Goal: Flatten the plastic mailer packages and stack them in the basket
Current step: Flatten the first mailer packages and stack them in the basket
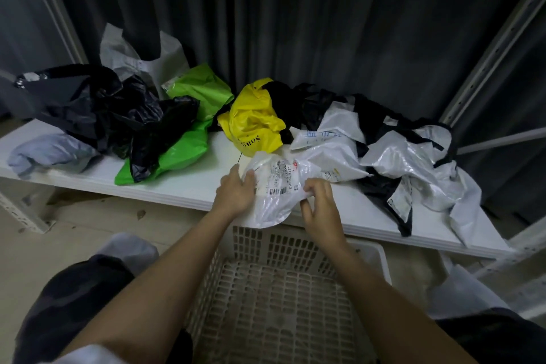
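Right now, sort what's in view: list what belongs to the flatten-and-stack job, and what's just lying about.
Part of the job:
- white mailer, held by the left hand and right hand
- basket, nothing in it yet
- yellow bag
- green bags
- black bags
- white pile

Just lying about:
- white table
- dark curtain

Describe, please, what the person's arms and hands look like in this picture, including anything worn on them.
Both forearms are bare from the bottom of the frame to the wrist. The left hand and the right hand wear no gloves, and no watch, ring or bracelet shows on either. A strip of white fabric at the lower left edge may be a short sleeve, but it is too cropped to say.
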A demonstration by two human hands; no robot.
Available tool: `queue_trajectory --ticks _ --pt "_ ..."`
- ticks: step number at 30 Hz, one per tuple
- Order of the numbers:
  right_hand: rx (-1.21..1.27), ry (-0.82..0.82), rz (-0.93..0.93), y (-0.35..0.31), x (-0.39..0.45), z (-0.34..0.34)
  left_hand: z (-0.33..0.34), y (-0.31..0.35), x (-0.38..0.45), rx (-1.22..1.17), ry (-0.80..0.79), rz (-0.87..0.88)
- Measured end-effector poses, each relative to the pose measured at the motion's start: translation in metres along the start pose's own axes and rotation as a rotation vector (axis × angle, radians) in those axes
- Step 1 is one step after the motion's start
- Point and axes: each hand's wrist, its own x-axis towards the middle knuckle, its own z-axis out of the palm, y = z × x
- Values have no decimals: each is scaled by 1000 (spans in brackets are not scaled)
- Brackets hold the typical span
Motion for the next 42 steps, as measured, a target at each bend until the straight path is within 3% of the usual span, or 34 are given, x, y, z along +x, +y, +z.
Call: queue_trajectory --ticks 3,6,11,13,15,19,21,26,29,32,35,38,42 --pt "29 10 24 12 10 13 9 -15 25 -84 -86 -92" --pt "102 60 93 25 16 24 15 -24 41 -141 -33 -113" --pt "644 144 527 23 21 31 28 -29 51 -217 40 -126" --pt "707 119 625 25 23 32 31 -32 55 -193 70 -116" --pt "526 56 508 25 22 33 32 -35 57 -167 85 -117" --pt "-60 -134 -23 20 35 44 30 -41 62 -82 72 -128" --pt "-209 -169 -141 16 46 50 29 -48 65 -2 66 -144" --pt "-206 -309 -93 6 65 70 24 -58 69 319 134 -105" --pt "-362 -285 -132 5 65 76 23 -53 68 254 153 121" --pt "-412 -219 -169 0 66 78 25 -45 77 196 73 339" --pt "-366 -223 -223 -6 74 78 38 -49 96 245 18 368" --pt "-261 -347 -137 -8 89 82 47 -61 107 306 -6 323" --pt "-430 -477 -138 -7 97 91 44 -58 98 321 -50 298"
